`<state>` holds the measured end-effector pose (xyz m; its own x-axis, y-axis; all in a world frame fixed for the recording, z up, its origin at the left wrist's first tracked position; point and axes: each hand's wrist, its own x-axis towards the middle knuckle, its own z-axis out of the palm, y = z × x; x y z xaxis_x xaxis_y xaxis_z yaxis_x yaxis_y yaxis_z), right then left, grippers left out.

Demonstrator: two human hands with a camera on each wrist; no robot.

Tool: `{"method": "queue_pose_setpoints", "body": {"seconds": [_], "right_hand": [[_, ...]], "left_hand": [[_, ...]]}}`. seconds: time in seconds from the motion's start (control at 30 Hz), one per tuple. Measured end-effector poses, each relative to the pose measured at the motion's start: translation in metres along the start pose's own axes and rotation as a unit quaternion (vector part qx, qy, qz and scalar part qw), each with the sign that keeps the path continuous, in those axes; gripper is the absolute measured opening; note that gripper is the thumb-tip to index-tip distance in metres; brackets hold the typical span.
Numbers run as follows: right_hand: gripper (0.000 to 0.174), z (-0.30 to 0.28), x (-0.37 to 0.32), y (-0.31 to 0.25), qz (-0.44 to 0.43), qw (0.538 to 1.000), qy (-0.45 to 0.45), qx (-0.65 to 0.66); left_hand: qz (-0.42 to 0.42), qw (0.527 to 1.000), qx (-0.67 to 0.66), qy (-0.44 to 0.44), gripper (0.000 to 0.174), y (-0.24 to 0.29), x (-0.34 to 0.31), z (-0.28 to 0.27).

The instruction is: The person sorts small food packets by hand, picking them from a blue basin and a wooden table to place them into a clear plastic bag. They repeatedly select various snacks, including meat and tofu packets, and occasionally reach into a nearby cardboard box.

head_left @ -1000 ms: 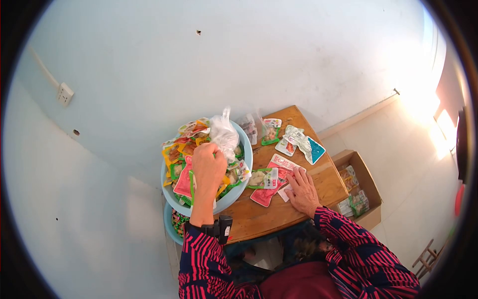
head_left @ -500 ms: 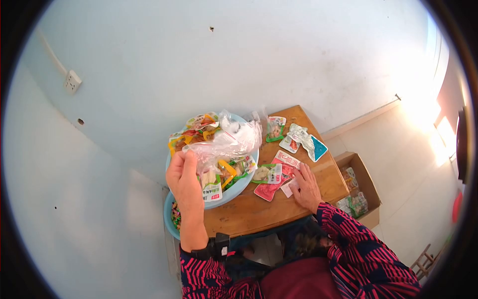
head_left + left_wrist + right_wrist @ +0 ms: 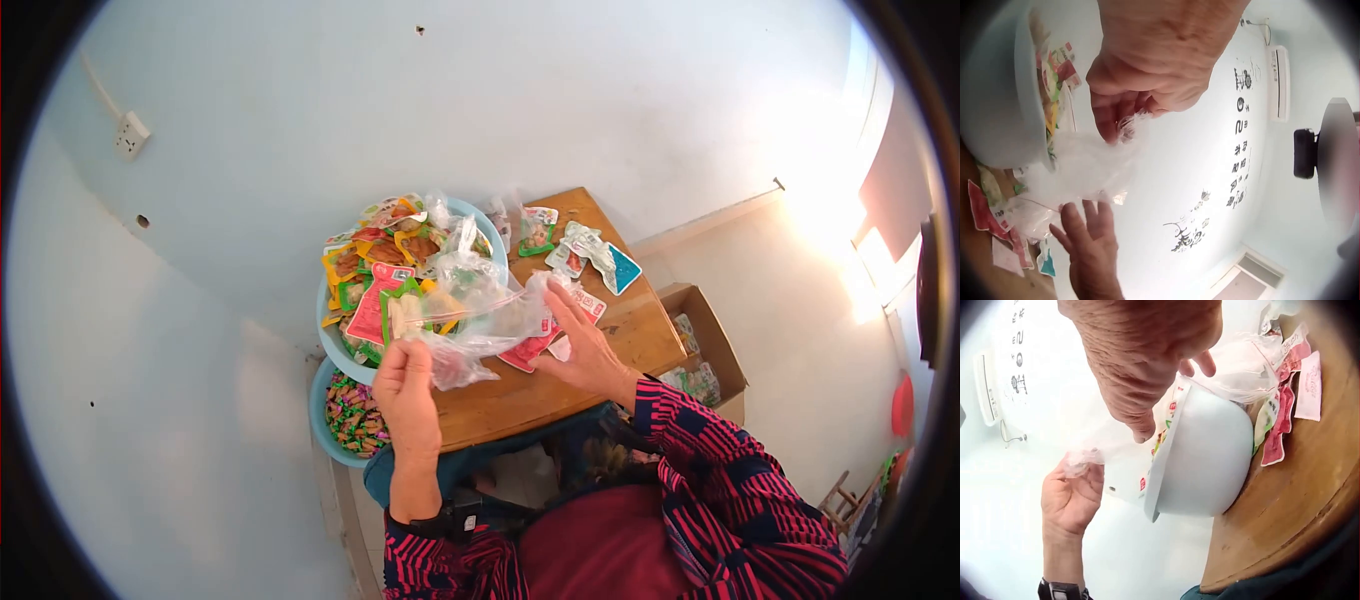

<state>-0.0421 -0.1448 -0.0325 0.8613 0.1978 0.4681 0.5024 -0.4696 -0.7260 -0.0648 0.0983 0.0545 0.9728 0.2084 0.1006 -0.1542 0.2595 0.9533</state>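
Observation:
A clear plastic bag [image 3: 485, 318] spreads above the right side of a light blue basin [image 3: 1207, 456] heaped with colourful food packets. My left hand [image 3: 408, 395] pinches the bag's left edge between thumb and fingers; the left wrist view shows that grip, with the left hand [image 3: 1154, 56] above the crumpled plastic [image 3: 1088, 165]. At the bag's other end my right hand [image 3: 592, 352] has its fingers extended and spread, touching the plastic. Beneath that hand, a pink-red packet [image 3: 525, 352] lies partly covered on the wooden table [image 3: 500, 410].
A lower blue basin holds small wrapped pieces [image 3: 355, 415]. Toward the table's back lie a green-edged packet [image 3: 537, 230] and a teal-and-white packet [image 3: 622, 270]. A cardboard box [image 3: 730, 350] with packets stands right of the table, beside the wall [image 3: 650, 120].
My left hand has drawn the bag from the basin toward the body, and the bag has spread out. My right hand has lifted from the pink-red packets to the bag's right end.

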Motion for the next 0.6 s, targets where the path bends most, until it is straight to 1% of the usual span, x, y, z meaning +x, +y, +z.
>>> {"method": "queue_pose_setpoints", "body": {"seconds": [0.03,0.1,0.13,0.2,0.23,0.3,0.33,0.37,0.4,0.43,0.47,0.5,0.53,0.57,0.6], "right_hand": [[0.094,0.001,0.001,-0.004,0.002,1.0,0.001,-0.001],[0.096,0.005,0.002,-0.009,-0.031,0.999,-0.021,0.02],[0.096,0.007,0.002,-0.013,-0.03,0.999,-0.022,0.02],[0.092,0.011,0.001,-0.021,-0.031,0.998,-0.018,0.047],[0.092,0.015,0.002,-0.021,-0.03,0.998,-0.019,0.048],[0.076,0.021,0.004,-0.019,-0.022,0.997,-0.047,0.056],[0.076,0.023,0.005,-0.02,-0.021,0.997,-0.046,0.058],[0.065,0.026,0.006,-0.021,-0.029,0.996,-0.037,0.073],[0.054,0.027,0.007,-0.02,-0.038,0.995,-0.028,0.088],[0.054,0.03,0.007,-0.018,-0.037,0.995,-0.026,0.092],[0.045,0.031,0.007,-0.016,-0.036,0.994,-0.016,0.1],[0.037,0.032,0.007,-0.015,-0.034,0.993,-0.006,0.11],[0.037,0.032,0.007,-0.014,-0.033,0.993,-0.005,0.112],[0.032,0.031,0.007,-0.014,-0.025,0.991,0.006,0.13],[0.027,0.03,0.007,-0.014,-0.015,0.989,0.017,0.147]], "left_hand": [[0.015,0.999,0.044,-0.028,0.017,-0.003,-0.006,0.005],[0.051,0.99,0.114,-0.07,0.014,-0.012,-0.015,0.014],[0.05,0.99,0.114,-0.068,0.014,-0.017,-0.019,0.016],[0.032,0.98,0.168,-0.101,0.012,-0.026,-0.025,0.019],[0.038,0.98,0.169,-0.103,0.013,-0.033,-0.026,0.022],[0.045,0.975,0.195,-0.1,0.013,-0.036,-0.028,0.028],[0.052,0.969,0.221,-0.099,0.013,-0.035,-0.028,0.03],[0.051,0.968,0.224,-0.099,0.013,-0.033,-0.026,0.03],[0.072,0.958,0.264,-0.083,0.013,-0.03,-0.024,0.031],[0.092,0.946,0.303,-0.066,0.013,-0.028,-0.019,0.03],[0.091,0.945,0.306,-0.066,0.013,-0.025,-0.013,0.031],[0.173,0.922,0.342,-0.058,0.011,-0.021,-0.006,0.033],[0.255,0.89,0.375,-0.051,0.01,-0.017,0.0,0.032],[0.218,0.876,0.425,-0.074,0.02,-0.011,0.003,0.027],[0.217,0.874,0.427,-0.076,0.02,-0.006,0.009,0.028]]}}
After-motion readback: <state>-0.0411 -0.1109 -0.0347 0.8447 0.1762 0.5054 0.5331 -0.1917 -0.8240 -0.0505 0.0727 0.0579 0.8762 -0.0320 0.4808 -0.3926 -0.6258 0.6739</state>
